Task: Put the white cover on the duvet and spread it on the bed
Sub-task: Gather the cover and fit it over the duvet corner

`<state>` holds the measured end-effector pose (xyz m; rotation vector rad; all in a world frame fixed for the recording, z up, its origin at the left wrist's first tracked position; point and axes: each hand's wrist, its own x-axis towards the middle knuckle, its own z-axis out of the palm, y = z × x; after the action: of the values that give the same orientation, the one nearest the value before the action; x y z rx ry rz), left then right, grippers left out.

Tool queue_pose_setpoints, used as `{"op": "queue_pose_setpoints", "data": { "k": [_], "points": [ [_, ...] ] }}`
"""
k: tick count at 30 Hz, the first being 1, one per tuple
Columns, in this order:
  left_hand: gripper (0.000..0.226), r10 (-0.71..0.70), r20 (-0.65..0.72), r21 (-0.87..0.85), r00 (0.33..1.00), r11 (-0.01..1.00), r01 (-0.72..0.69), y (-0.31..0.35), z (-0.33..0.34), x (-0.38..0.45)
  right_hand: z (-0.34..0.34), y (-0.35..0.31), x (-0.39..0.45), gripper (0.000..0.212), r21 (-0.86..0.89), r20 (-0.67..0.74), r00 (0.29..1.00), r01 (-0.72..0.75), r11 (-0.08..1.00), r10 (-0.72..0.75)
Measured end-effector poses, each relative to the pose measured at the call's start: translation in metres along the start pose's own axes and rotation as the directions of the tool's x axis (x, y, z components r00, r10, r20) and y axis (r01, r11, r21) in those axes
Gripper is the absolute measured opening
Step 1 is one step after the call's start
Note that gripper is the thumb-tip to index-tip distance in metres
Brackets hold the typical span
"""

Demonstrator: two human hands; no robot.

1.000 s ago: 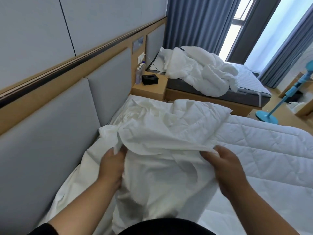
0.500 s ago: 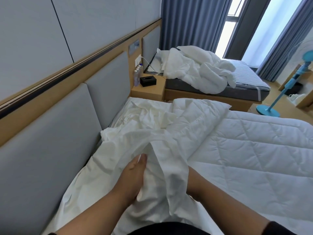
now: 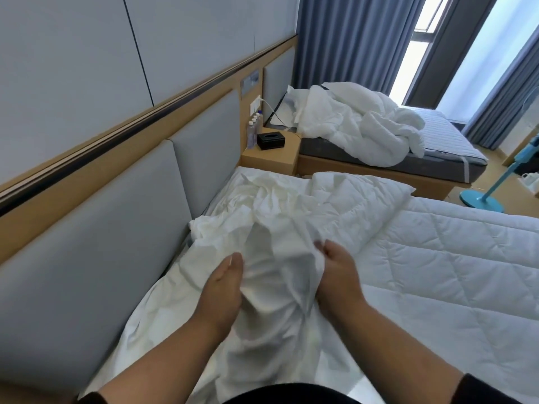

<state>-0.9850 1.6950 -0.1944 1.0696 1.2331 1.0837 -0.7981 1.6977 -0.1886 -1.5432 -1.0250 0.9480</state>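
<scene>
Hotel-style room with two beds along a grey padded headboard (image 3: 96, 246) under a wooden rail. Near bed (image 3: 455, 330) against this headboard, covered on the side away from it by a white quilted duvet (image 3: 437, 263), one corner folded back toward the headboard. Between duvet and headboard, a crumpled white cover (image 3: 271, 217), bunched and lifted in the middle. Past the headboard's far end, a wooden nightstand (image 3: 271, 160) with a black tissue box (image 3: 270, 140) and small water bottles (image 3: 253, 129) close to the wall. Further along the same wall, second bed (image 3: 455, 153) with a heap of white bedding (image 3: 358, 129). Blue curtains (image 3: 353, 39) beside a bright window, teal fan stand (image 3: 481, 199) on the floor.

Both forearms stretched forward over the cover. Left hand (image 3: 221, 290) on the headboard side, palm turned inward, thumb up, fingers buried in the cloth, gripping a fold. Right hand (image 3: 338, 272) opposite, fingers curled around the raised ridge of the cover, pinching it. Cloth gathered between both hands.
</scene>
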Motion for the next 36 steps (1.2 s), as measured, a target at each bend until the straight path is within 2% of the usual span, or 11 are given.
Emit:
{"op": "queue_pose_setpoints", "data": {
  "k": [3,6,10,14,17,18,20,23,27,32,36],
  "points": [
    [0.034,0.102,-0.065,-0.016,0.993,0.994,-0.104,0.021,-0.016,-0.006,-0.023,-0.044,0.033,0.025,0.156,-0.157,0.988,0.037,0.987,-0.013],
    [0.043,0.169,0.097,0.064,0.981,0.982,-0.175,0.042,-0.029,-0.022,-0.041,-0.084,0.057,0.029,0.065,-0.223,0.969,0.124,0.99,-0.107],
    [0.058,-0.229,0.521,0.397,0.822,0.918,0.004,0.041,-0.026,-0.028,-0.04,-0.117,0.073,0.038,-0.112,-0.25,0.925,0.267,0.957,-0.287],
    [0.076,-0.6,0.491,0.584,0.632,0.765,0.272,-0.02,-0.007,-0.016,-0.02,-0.111,0.048,0.027,-0.226,-0.097,0.94,0.3,0.927,-0.328],
    [0.058,-0.588,0.51,0.711,0.628,0.699,0.077,-0.058,-0.015,0.003,-0.017,-0.09,0.029,0.026,-0.161,-0.011,0.979,0.199,0.967,-0.203],
    [0.047,-0.554,0.494,0.682,0.67,0.725,0.097,-0.063,-0.021,0.012,-0.019,-0.083,0.025,0.027,-0.123,0.012,0.988,0.153,0.981,-0.153],
    [0.027,-0.507,0.378,0.322,0.775,0.856,0.403,-0.071,-0.038,0.037,-0.027,-0.071,0.016,0.026,-0.009,0.064,0.995,0.071,0.997,-0.07],
    [0.02,-0.633,0.257,-0.264,0.73,0.68,0.683,-0.075,-0.063,0.072,-0.037,-0.052,0.004,0.029,0.142,0.186,0.982,-0.013,0.99,-0.013],
    [0.054,-0.768,0.372,0.0,0.52,0.561,0.828,-0.087,-0.059,0.074,-0.037,-0.039,-0.004,0.031,0.192,0.305,0.952,-0.052,0.98,-0.009],
    [0.048,-0.822,0.363,-0.162,0.44,0.409,0.898,-0.084,-0.021,0.052,-0.036,-0.023,-0.007,0.025,0.285,0.403,0.915,-0.113,0.952,-0.012],
    [0.038,-0.872,0.35,-0.008,0.343,0.363,0.932,-0.092,-0.024,0.055,-0.038,-0.014,-0.005,0.067,0.4,0.458,0.887,-0.148,0.904,-0.057]
  ]
}}
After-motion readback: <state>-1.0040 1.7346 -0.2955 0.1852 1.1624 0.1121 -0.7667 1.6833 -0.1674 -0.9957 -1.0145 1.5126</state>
